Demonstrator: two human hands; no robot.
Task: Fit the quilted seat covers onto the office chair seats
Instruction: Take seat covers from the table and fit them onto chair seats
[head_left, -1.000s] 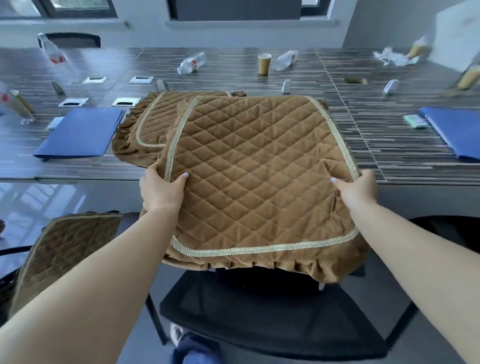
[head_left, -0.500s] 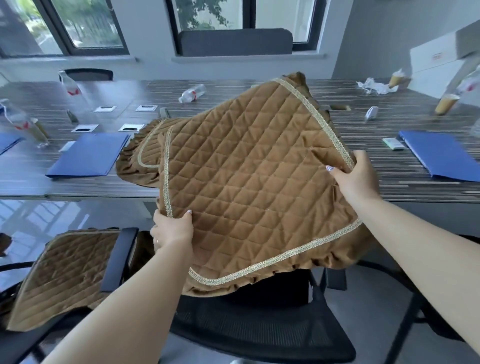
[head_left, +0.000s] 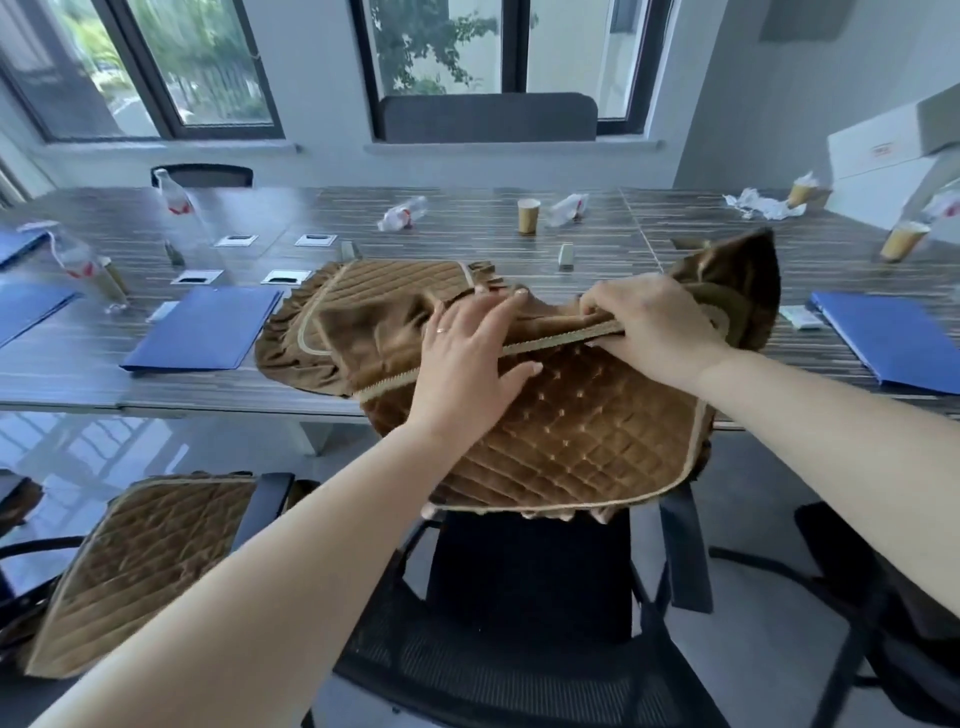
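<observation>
Hands hold a brown quilted cover (head_left: 582, 436) over the black chair (head_left: 524, 649) by the counter (head_left: 467, 218): left grip (head_left: 470, 358) spread flat on it, right grip (head_left: 649, 327) pinching its trimmed edge.

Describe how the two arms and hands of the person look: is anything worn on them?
Both forearms are bare, with no sleeve, watch or glove in view. The left hand wears a thin ring on one finger. The right hand shows no ring. The nails that show look pale and short; whether they carry polish I cannot tell.
</observation>
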